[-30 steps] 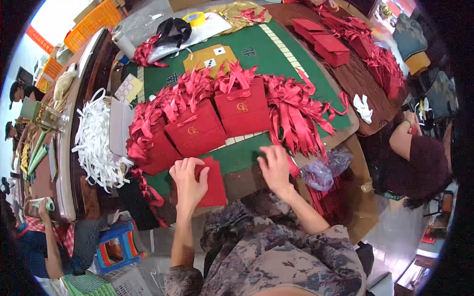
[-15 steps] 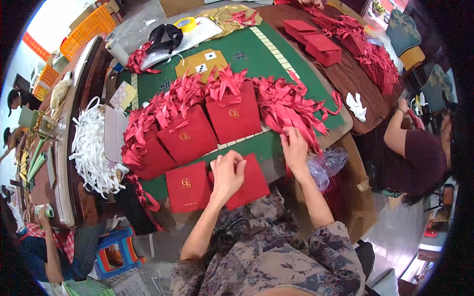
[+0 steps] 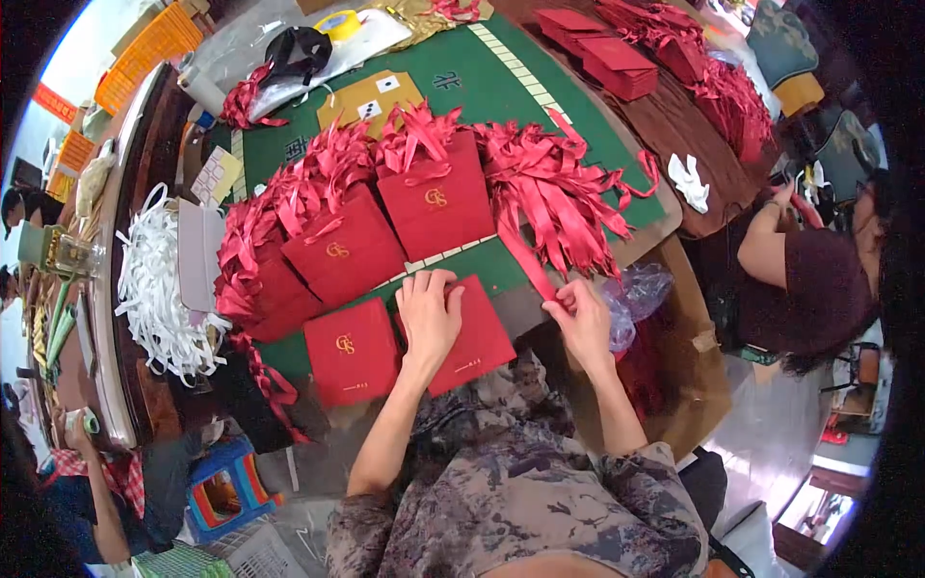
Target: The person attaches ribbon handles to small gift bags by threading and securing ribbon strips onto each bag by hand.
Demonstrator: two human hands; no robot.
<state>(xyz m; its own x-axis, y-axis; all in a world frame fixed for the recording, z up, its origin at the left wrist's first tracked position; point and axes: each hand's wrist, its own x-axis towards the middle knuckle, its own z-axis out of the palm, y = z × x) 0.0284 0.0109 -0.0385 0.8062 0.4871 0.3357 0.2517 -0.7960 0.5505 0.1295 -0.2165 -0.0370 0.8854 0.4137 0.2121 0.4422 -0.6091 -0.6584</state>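
Presently, the left hand (image 3: 429, 318) is laid flat, fingers (image 3: 424, 285) held together, on a flat red paper bag (image 3: 472, 339) at the green table's (image 3: 462, 82) near edge. A red ribbon (image 3: 525, 260) is pinched between the right hand's (image 3: 583, 318) fingertips. A second flat red bag (image 3: 349, 349) is seen just left of the pressed one; upright ribboned bags (image 3: 434, 202) are ranged beyond the fingers.

White strip pile (image 3: 159, 289) left of frame; yellow tape roll (image 3: 339, 23) top centre; my neighbour's white cloth (image 3: 690, 181) right; blue stool (image 3: 226, 486) lower left.
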